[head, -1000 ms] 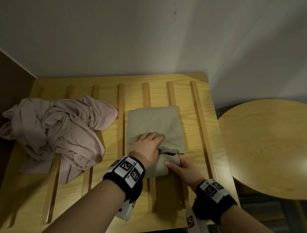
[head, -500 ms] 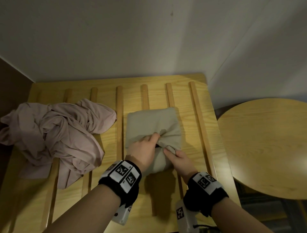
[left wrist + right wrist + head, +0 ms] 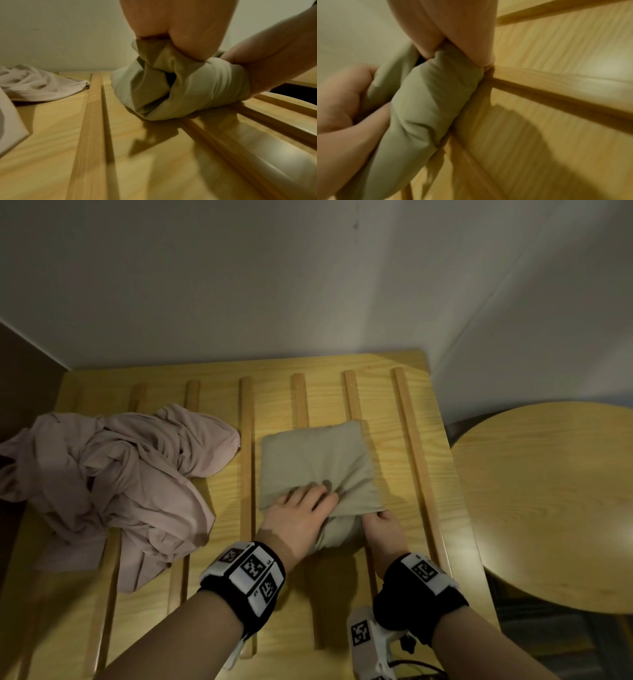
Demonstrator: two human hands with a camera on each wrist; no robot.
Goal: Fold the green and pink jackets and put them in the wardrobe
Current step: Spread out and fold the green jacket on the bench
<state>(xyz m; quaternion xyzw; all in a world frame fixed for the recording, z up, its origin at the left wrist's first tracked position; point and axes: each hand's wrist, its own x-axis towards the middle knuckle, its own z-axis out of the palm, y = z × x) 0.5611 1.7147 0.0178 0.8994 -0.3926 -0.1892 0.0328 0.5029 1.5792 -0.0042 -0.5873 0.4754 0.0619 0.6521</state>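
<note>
The green jacket lies folded into a thick, pillow-like bundle on the slatted wooden surface. My left hand grips its near edge from above, fingers on top and thumb dug into the folds, as the left wrist view shows on the green jacket. My right hand grips the bundle's near right corner, fingers curled round the green jacket. The pink jacket lies crumpled and unfolded at the left.
A round wooden table stands close to the right of the slatted surface. White walls rise behind and to the right. A dark gap lies along the left edge, where the pink jacket overhangs.
The near end of the green jacket has been folded over, making the bundle shorter and thicker. Both hands have moved forward and now clamp its near edge.
</note>
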